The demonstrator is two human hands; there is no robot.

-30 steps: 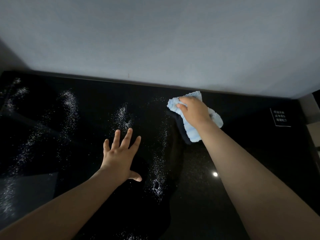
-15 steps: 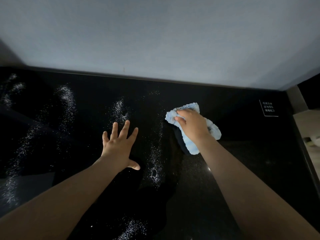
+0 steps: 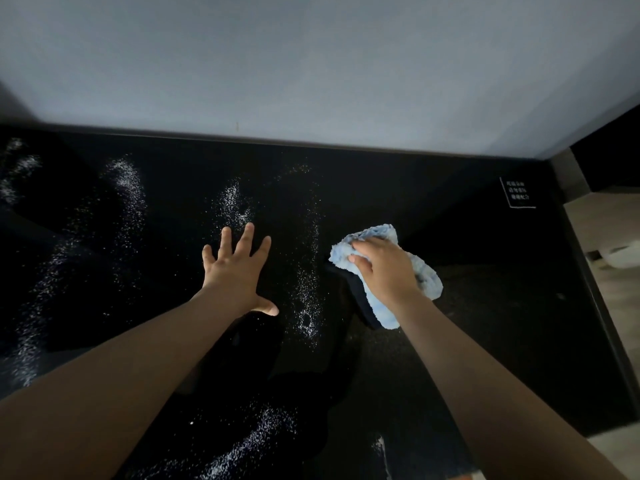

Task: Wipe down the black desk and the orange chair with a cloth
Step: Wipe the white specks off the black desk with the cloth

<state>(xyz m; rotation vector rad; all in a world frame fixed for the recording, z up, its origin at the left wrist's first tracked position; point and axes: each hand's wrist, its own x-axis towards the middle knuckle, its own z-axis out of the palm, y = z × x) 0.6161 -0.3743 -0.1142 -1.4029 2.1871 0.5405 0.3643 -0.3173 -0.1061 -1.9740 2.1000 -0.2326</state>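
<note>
Head view shows me the cloth, a fluffy pale-blue rag, bunched under the right hand on the black surface, below and left of the white-print label. The right fingers curl over its far end and press it down. Its loose tail sticks out toward me past the wrist.

I judge it soft, light and limp. It will fold and drag rather than slide as one piece, so I'd hold it on top of the bunch, palm down, tail tucked in. The glossy top looks slick, so I expect little resistance.

The left hand lies flat, fingers spread, holding nothing, farther left of the label than the cloth. White speckles streak between the hands and well left of the label.

For room, the wall closes the back edge just beyond the label. The surface's right edge drops to the floor just right of it. Open black lies between label and cloth. I see no orange chair.
</note>
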